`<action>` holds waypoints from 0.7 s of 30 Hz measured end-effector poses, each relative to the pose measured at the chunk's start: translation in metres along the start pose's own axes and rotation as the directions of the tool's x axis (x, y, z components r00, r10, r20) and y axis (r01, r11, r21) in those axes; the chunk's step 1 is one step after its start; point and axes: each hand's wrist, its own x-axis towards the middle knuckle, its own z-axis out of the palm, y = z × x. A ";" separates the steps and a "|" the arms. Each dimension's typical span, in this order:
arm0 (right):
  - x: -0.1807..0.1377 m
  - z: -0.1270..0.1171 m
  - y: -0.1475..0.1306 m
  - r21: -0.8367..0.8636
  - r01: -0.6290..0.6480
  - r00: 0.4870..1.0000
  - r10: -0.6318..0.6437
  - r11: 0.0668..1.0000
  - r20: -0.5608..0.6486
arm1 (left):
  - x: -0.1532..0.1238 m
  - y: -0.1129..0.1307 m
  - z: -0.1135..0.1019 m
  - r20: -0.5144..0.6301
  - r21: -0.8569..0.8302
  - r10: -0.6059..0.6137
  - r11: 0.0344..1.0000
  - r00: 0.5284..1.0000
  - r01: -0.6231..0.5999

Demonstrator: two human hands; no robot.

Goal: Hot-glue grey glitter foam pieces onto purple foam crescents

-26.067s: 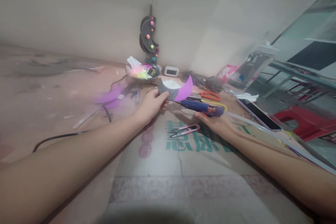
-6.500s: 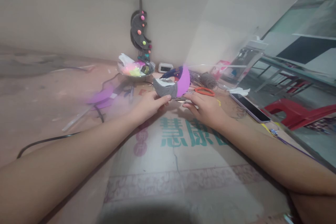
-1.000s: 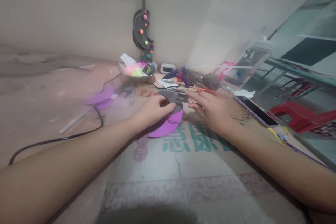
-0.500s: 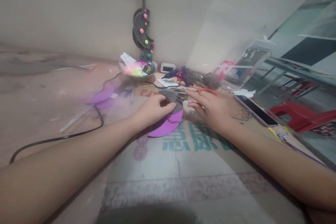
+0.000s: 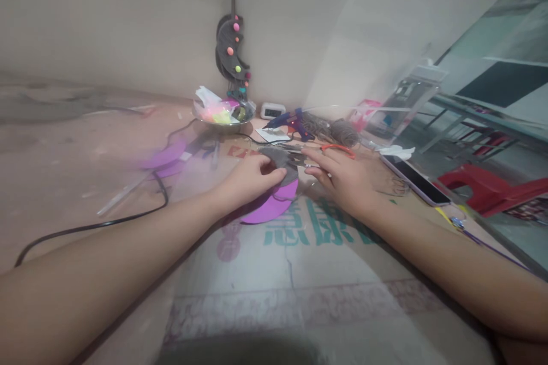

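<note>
A purple crescent piece (image 5: 270, 207), partly wrapped in grey yarn (image 5: 279, 158), lies on the printed cardboard (image 5: 299, 262). My left hand (image 5: 247, 178) presses down on its grey-wrapped end with closed fingers. My right hand (image 5: 341, 175) sits just to the right, fingers pinched at the grey end, where small snips (image 5: 299, 163) show between thumb and forefinger. I cannot make out whether it grips the snips or the yarn.
A blue glue gun (image 5: 287, 120) rests behind on the table, beside orange scissors (image 5: 339, 150), a ball of grey yarn (image 5: 345, 132) and a small white clock (image 5: 273, 110). A bowl of bright pompoms (image 5: 221, 115) and a finished crescent (image 5: 231, 54) stand by the wall. A phone (image 5: 414, 179) lies right; a black cable (image 5: 94, 225) runs left.
Almost nothing over the last second: both hands stay on the crescent, which lies flat. Earlier it was held up off the cardboard, and before that my right hand held the glue gun.
</note>
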 end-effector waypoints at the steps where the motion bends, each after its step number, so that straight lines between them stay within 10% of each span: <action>1: 0.000 0.000 0.000 0.008 0.000 1.000 0.000 1.000 0.003 | 0.000 0.000 0.000 0.002 -0.002 0.001 1.000 1.000 -0.001; 21: -0.001 0.002 -0.001 -0.023 0.011 1.000 -0.011 1.000 -0.023 | -0.001 0.002 0.000 0.022 -0.011 0.004 1.000 1.000 -0.003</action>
